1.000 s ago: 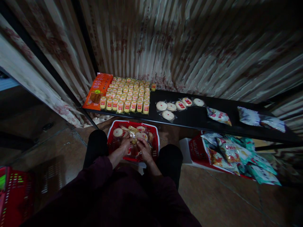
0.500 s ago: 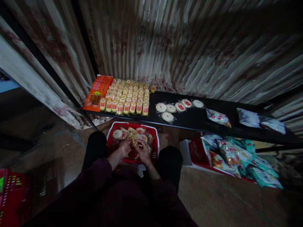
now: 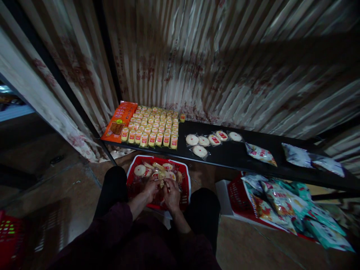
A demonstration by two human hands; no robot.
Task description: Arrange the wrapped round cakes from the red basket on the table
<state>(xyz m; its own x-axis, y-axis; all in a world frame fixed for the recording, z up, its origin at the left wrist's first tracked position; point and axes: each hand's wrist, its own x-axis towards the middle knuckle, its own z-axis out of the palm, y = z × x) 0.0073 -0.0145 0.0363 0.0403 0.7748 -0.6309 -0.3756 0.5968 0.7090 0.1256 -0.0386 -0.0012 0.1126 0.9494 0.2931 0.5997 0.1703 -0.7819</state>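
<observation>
Over the red basket [image 3: 186, 176] between my knees, my left hand [image 3: 151, 188] and my right hand [image 3: 171, 193] are close together with fingers curled. Both grip a small yellow wrapped snack [image 3: 161, 175]; its exact kind is too dim to make out, and my fingers cover part of it. Round pale wrapped pastries [image 3: 140, 170] and other clear-wrapped snacks lie around my hands in the basket. Some of the basket's contents are hidden beneath my hands.
On the black shelf [image 3: 239, 159] ahead are rows of yellow wrapped cakes [image 3: 152, 139], an orange packet [image 3: 119, 122], several round pastries [image 3: 215, 140] and some snack bags [image 3: 261, 154]. A bag-filled red basket [image 3: 239, 193] stands below right; another red basket [image 3: 11, 236] is at lower left.
The view has tilted slightly, so the shelf and baskets sit lower in the picture. My hands have shifted a little apart, still at the yellow snack over the basket.
</observation>
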